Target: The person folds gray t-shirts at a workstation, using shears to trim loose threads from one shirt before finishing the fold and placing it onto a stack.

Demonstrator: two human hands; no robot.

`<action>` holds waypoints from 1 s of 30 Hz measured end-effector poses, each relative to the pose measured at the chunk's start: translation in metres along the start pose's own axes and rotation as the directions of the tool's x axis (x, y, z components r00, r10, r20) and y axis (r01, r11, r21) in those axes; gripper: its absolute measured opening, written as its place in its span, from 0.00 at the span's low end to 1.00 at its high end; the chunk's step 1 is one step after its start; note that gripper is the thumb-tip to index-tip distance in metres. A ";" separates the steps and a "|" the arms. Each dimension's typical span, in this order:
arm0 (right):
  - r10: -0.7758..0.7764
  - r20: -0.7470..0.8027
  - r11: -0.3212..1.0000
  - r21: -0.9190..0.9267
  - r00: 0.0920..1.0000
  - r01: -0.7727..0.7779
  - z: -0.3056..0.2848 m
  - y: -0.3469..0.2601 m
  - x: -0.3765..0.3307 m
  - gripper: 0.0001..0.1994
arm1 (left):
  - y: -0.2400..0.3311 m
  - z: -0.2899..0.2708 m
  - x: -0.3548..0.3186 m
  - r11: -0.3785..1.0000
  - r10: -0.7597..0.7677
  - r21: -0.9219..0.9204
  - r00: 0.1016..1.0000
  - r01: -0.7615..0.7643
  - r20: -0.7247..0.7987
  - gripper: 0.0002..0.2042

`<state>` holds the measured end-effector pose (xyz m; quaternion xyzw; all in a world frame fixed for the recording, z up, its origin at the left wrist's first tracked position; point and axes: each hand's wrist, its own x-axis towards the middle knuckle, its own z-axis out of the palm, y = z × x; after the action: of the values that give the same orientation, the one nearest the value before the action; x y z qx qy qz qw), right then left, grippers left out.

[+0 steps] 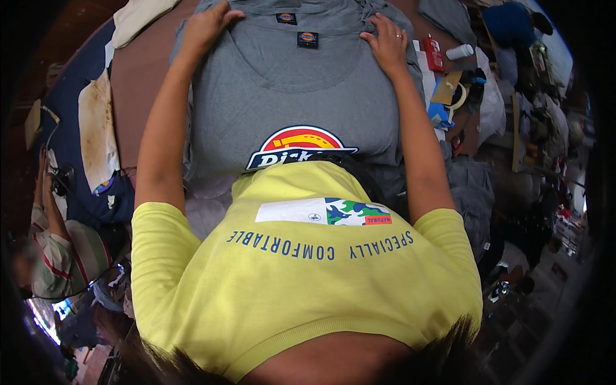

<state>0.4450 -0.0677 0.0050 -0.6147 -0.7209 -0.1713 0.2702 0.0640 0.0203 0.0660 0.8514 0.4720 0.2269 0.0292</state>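
Note:
Grey T-shirts (295, 96) lie flat in front of me, one over another, with two dark neck labels showing. The top one bears a red, yellow and navy chest print near my body. My left hand (208, 25) rests at the left shoulder of the shirts, its thumb stretched out toward the collar and its other fingers partly hidden. On the right shoulder, my right hand (387, 45) lies with fingers apart on the cloth; a ring shows on one finger. Neither hand visibly holds anything.
A brown table surface (144, 77) spreads beneath. To the right are a red bottle (433, 54), a white container (459, 52) and a tape roll (457, 99). At left lie a stained pale cloth (97, 131) and another person (70, 256) at work. Grey garments (471, 192) hang at right.

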 end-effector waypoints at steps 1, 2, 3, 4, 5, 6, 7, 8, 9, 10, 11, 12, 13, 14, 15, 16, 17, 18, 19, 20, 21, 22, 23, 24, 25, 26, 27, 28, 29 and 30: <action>0.000 -0.007 1.000 0.015 1.000 0.000 0.001 0.001 0.001 0.24 | -0.006 -0.005 0.007 0.998 -0.063 -0.002 0.997 0.063 0.042 0.19; 0.002 0.015 1.000 0.025 1.000 -0.002 0.004 0.003 0.005 0.24 | -0.014 -0.007 0.013 0.992 -0.126 -0.001 0.988 0.126 0.084 0.20; 0.005 0.039 1.000 0.029 0.999 -0.006 0.004 0.007 0.011 0.23 | -0.019 -0.002 0.018 0.986 -0.168 0.009 0.977 0.168 0.128 0.22; 0.006 0.063 0.999 0.033 0.998 -0.009 0.005 0.009 0.014 0.23 | -0.021 0.007 0.018 0.982 -0.185 0.050 0.978 0.181 0.095 0.22; 0.008 0.058 1.000 0.028 0.998 -0.010 0.005 0.008 0.014 0.22 | -0.020 0.016 0.016 0.976 -0.202 0.092 0.978 0.196 0.061 0.23; 0.012 0.051 1.000 0.020 0.999 -0.013 0.005 0.009 0.013 0.22 | -0.018 0.020 0.016 0.969 -0.213 0.131 0.977 0.208 0.026 0.24; 0.015 0.045 1.000 0.013 0.999 -0.016 0.006 0.009 0.013 0.21 | -0.019 0.020 0.016 0.970 -0.213 0.135 0.976 0.204 0.052 0.24; 0.017 0.040 1.000 0.022 0.999 -0.017 0.006 0.008 0.013 0.21 | -0.020 0.019 0.016 0.970 -0.213 0.140 0.974 0.201 0.077 0.25; 0.017 0.031 0.999 0.032 0.999 -0.018 0.006 0.008 0.013 0.20 | -0.021 0.017 0.016 0.969 -0.213 0.146 0.972 0.197 0.101 0.25; 0.017 0.023 0.999 0.043 1.000 -0.018 0.007 0.007 0.014 0.20 | -0.022 0.013 0.013 0.979 -0.196 0.088 0.972 0.186 0.128 0.26; 0.020 0.031 0.999 0.044 0.999 -0.022 0.006 0.007 0.014 0.19 | -0.023 0.009 0.008 0.984 -0.178 0.029 0.972 0.176 0.154 0.26; 0.027 0.038 0.998 0.047 0.999 -0.029 0.004 0.006 0.014 0.19 | -0.026 0.004 0.003 0.986 -0.156 -0.027 0.971 0.163 0.180 0.26; 0.032 0.043 0.998 0.050 0.999 -0.034 0.003 0.005 0.015 0.19 | -0.031 0.002 -0.003 0.973 -0.117 -0.175 0.977 0.149 0.181 0.25; 0.020 0.030 0.999 0.044 0.999 -0.022 0.002 0.004 0.016 0.19 | -0.038 0.002 -0.011 0.939 -0.077 -0.319 0.981 0.131 0.176 0.25; 0.008 0.018 0.999 0.031 1.000 -0.009 0.001 0.003 0.017 0.18 | -0.040 0.001 -0.015 0.880 -0.035 -0.462 0.986 0.108 0.164 0.25; -0.003 0.006 1.000 0.018 1.000 0.003 -0.001 0.003 0.017 0.18 | -0.040 0.000 -0.017 0.870 -0.001 -0.486 0.986 0.084 0.168 0.24; -0.004 0.003 1.000 0.003 1.000 0.004 -0.003 0.003 0.018 0.18 | -0.041 -0.001 -0.019 0.858 0.034 -0.510 0.985 0.059 0.172 0.24; -0.009 0.001 1.000 -0.005 1.000 0.009 -0.006 0.000 0.019 0.17 | -0.041 -0.004 -0.022 0.847 0.062 -0.530 0.983 0.041 0.175 0.24; -0.014 -0.002 1.000 -0.015 1.000 0.014 -0.009 -0.002 0.022 0.16 | -0.038 -0.009 -0.021 0.890 -0.004 -0.440 0.967 0.119 0.255 0.23; -0.009 -0.003 0.999 -0.038 1.000 0.009 -0.012 -0.004 0.026 0.15 | -0.040 -0.009 -0.016 0.884 -0.071 -0.435 0.968 0.173 0.240 0.22; -0.006 -0.003 0.998 -0.057 1.000 0.005 -0.015 -0.005 0.031 0.14 | -0.041 -0.009 -0.009 0.873 -0.142 -0.430 0.964 0.229 0.225 0.22; -0.002 -0.004 0.997 -0.077 1.000 0.001 -0.017 -0.007 0.035 0.14 | -0.042 -0.010 -0.005 0.859 -0.212 -0.426 0.954 0.284 0.210 0.21; -0.017 0.002 0.996 -0.084 1.000 0.017 -0.017 -0.009 0.040 0.13 | -0.039 -0.008 -0.003 0.795 -0.307 -0.512 0.944 0.324 0.120 0.21; -0.027 0.013 0.995 -0.099 1.000 0.028 -0.016 -0.010 0.043 0.12 | -0.036 -0.007 0.000 0.847 -0.311 -0.406 0.940 0.342 0.143 0.21; -0.037 0.024 0.993 -0.114 0.999 0.039 -0.015 -0.010 0.045 0.12 | -0.034 -0.005 0.004 0.888 -0.317 -0.294 0.934 0.353 0.165 0.21; -0.020 0.025 0.998 -0.056 1.000 0.021 -0.011 -0.007 0.044 0.12 | -0.033 -0.003 0.006 0.917 -0.325 -0.177 0.927 0.357 0.186 0.22; -0.003 0.025 1.000 0.002 1.000 0.003 -0.008 -0.006 0.044 0.12 | -0.035 0.005 0.005 0.934 -0.308 -0.145 0.942 0.326 0.137 0.24; 0.014 0.026 0.998 0.060 1.000 -0.015 -0.005 -0.004 0.044 0.12 | -0.037 0.011 0.004 0.940 -0.306 -0.125 0.947 0.317 0.103 0.24; 0.045 0.065 0.995 0.081 0.997 -0.050 -0.004 -0.001 0.043 0.13 | -0.039 0.016 0.003 0.945 -0.303 -0.105 0.951 0.309 0.069 0.24; 0.075 0.107 0.991 0.106 0.991 -0.087 -0.004 -0.002 0.042 0.14 | -0.037 0.016 0.000 0.949 -0.302 -0.080 0.952 0.304 0.038 0.25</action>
<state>0.4394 -0.0371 0.0333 -0.6357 -0.7167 -0.0883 0.2730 0.0413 0.0435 0.0423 0.7695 0.5867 0.2289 0.1059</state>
